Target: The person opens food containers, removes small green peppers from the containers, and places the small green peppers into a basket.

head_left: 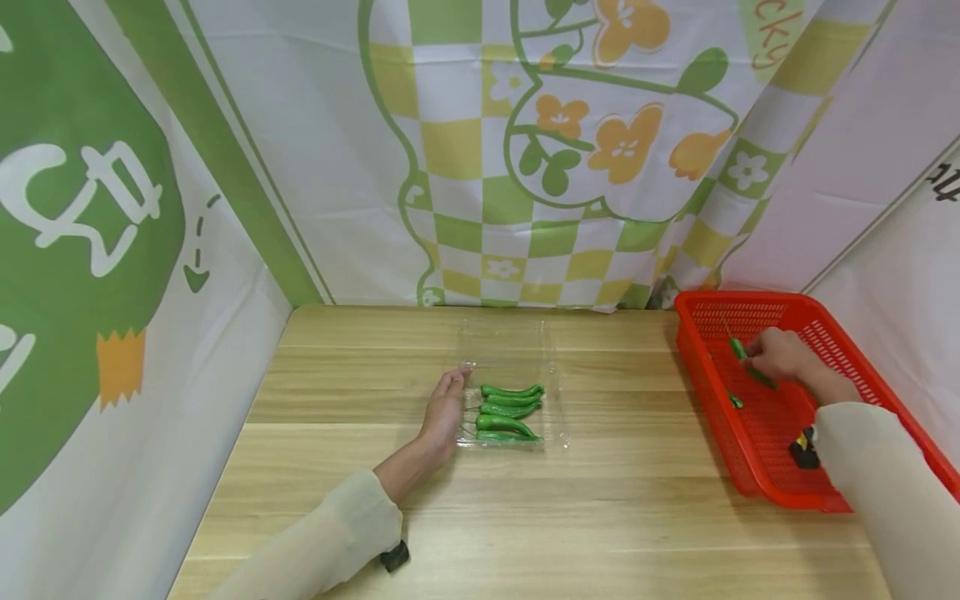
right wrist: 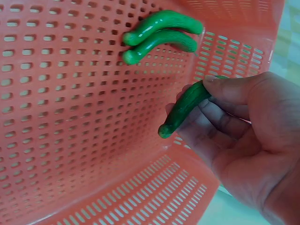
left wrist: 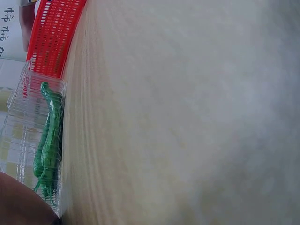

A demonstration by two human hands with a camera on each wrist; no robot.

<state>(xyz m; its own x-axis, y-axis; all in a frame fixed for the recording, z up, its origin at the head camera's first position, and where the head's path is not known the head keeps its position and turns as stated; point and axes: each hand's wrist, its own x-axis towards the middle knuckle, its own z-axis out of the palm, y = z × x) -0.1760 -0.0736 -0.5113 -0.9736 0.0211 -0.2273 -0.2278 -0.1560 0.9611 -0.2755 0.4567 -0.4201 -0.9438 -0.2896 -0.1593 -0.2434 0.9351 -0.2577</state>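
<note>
In the head view my left hand touches the left side of a clear plastic box, its fingers lying along the edge. Several green chili peppers lie side by side in this box, whose lid stands folded back. Over at the right, my right hand is inside a red basket and holds one green chili pepper between thumb and fingers. Two more green peppers lie on the basket floor in the right wrist view; the head view shows them only partly.
Both the box and the basket stand on a wooden table. Behind it hangs a patterned curtain, with printed cloth on the left too. The basket's perforated walls rise around my right hand.
</note>
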